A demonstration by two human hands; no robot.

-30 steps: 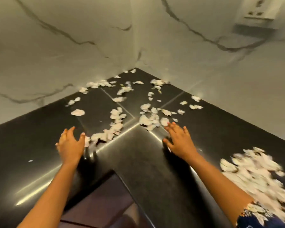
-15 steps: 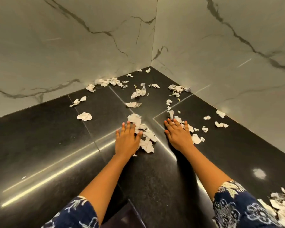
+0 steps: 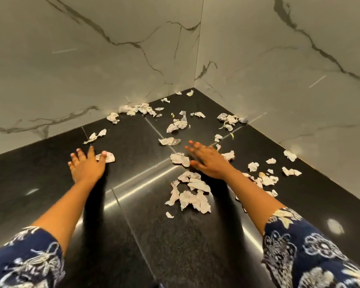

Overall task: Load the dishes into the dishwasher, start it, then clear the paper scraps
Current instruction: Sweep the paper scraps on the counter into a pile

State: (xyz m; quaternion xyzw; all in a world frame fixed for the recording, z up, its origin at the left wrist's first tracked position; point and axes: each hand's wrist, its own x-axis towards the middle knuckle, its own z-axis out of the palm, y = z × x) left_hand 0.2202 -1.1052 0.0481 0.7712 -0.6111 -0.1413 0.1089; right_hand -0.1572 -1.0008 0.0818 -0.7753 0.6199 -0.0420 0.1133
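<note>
Several torn paper scraps lie scattered over a black polished counter (image 3: 146,225) that runs into a marble corner. My left hand (image 3: 87,165) lies flat with straight fingers, its fingertips touching one crumpled scrap (image 3: 109,157). My right hand (image 3: 208,161) reaches forward with fingers spread, palm down, beside a scrap (image 3: 180,159) at the counter's seam. A gathered clump of scraps (image 3: 192,192) sits just behind my right hand. More scraps (image 3: 136,109) hug the left wall, and others (image 3: 230,119) lie by the right wall.
Marble walls (image 3: 112,59) close the counter on the left and right, meeting at the far corner. Loose scraps (image 3: 267,179) also lie to the right of my right forearm. Both arms wear dark blue floral sleeves (image 3: 312,254).
My left hand has swung out to the left onto a lone scrap. My right hand has reached farther forward. The clump that was between my hands now lies behind them.
</note>
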